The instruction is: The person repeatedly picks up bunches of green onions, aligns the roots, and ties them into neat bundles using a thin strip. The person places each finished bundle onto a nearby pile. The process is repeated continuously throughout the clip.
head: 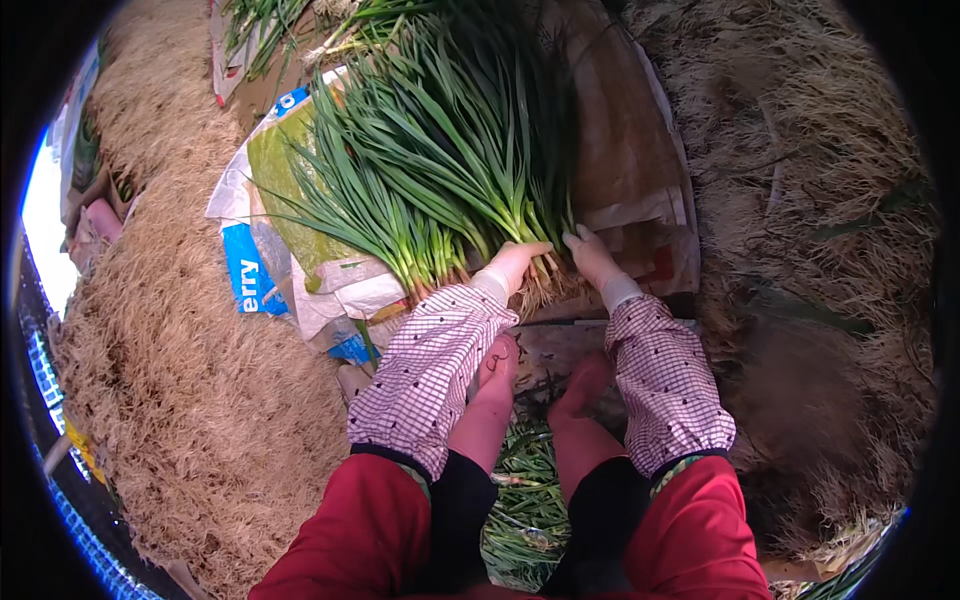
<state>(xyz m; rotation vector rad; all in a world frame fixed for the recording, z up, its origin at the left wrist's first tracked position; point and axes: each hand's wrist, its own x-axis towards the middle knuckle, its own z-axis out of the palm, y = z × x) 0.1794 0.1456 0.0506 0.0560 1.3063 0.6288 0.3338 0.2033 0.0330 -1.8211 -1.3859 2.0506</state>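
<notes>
Long green leafy stalks with pale roots, like garlic greens or leeks, lie fanned over flattened printed sacks, their root ends towards me. My left hand rests on the root ends of the nearer bunch, its thumb reaching across the stems; whether its fingers close around them is hidden. My right hand is at the right edge of the same bunch, fingers pointing up beside the stems; its grip is unclear. Both hands look gloved, with checked sleeve covers above the wrists. More stalks of the same kind lie just left of my left hand.
Piled dry fibrous roots rise on the left and the right. Printed plastic sacks lie under the greens. My bare feet are just below my hands, with loose cut greens between my legs. More greens lie farther off.
</notes>
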